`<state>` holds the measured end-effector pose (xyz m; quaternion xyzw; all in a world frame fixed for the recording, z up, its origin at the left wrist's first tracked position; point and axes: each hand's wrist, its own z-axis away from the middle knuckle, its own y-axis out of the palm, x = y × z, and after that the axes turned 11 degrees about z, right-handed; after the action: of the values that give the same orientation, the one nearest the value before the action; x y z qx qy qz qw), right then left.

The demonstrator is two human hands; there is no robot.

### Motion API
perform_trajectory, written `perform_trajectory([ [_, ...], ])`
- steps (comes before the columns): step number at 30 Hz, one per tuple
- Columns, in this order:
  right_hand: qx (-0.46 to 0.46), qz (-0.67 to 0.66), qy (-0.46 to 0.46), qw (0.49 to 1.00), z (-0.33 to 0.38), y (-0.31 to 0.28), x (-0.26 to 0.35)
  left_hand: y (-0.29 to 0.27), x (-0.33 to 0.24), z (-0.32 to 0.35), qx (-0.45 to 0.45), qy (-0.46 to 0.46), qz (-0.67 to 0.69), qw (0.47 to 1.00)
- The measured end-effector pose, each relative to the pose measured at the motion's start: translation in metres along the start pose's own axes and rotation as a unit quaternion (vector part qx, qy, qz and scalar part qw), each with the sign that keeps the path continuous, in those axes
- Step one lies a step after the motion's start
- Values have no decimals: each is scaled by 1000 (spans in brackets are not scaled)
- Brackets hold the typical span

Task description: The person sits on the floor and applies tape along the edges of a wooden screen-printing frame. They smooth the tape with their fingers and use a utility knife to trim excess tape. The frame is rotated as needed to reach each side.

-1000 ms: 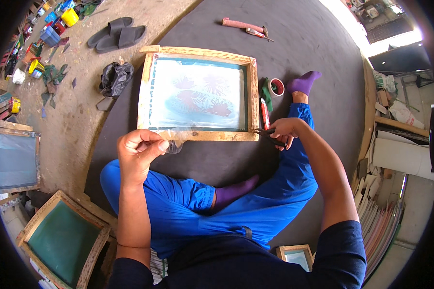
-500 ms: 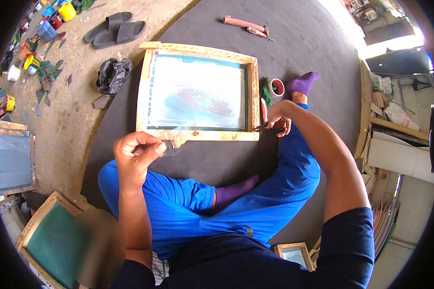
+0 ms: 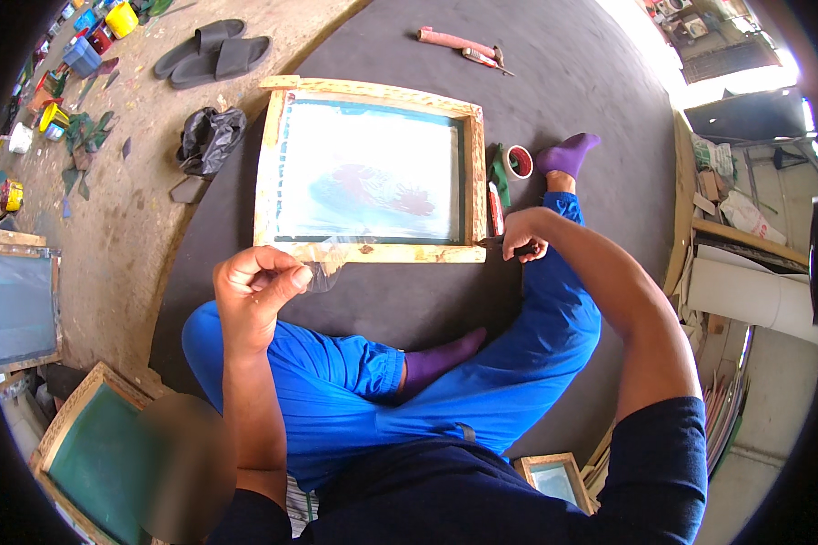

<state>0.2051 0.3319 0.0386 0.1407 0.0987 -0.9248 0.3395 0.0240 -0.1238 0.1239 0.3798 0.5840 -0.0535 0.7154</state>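
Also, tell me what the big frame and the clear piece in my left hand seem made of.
Frame: seemingly wood, matte and perhaps unvarnished; pale yellow-brown with darker grain-like marks. Clear piece: probably thin, glossy plastic; see-through, with bright glints.

We find the left hand (image 3: 253, 295) ahead-left of the torso (image 3: 418, 490), thumb and forefinger pinched; the right hand (image 3: 525, 233) ahead-right of it, elbow bent, fingers curled.
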Motion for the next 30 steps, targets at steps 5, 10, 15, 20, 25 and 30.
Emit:
perform_trajectory([
  [5, -145, -119, -105, 977, 34, 56, -12, 3, 1, 0, -2, -3, 11, 1000],
  [10, -297, -116, -119, 940, 34, 113, -10, 9, -1, -2, -10, 14, 32, 999],
  [15, -432, -158, -75, 885, 21, 164, 7, 13, -6, -1, -14, 25, 22, 999],
  [20, -479, -243, -69, 841, -2, 190, 20, 19, -6, 4, -4, 27, 15, 1000],
  [25, -510, -308, -66, 800, -23, 205, 35, 26, 1, 7, 8, 14, 35, 999],
  [30, -498, -367, -110, 778, -24, 206, 33, 31, -8, 13, 10, 22, 22, 999],
])
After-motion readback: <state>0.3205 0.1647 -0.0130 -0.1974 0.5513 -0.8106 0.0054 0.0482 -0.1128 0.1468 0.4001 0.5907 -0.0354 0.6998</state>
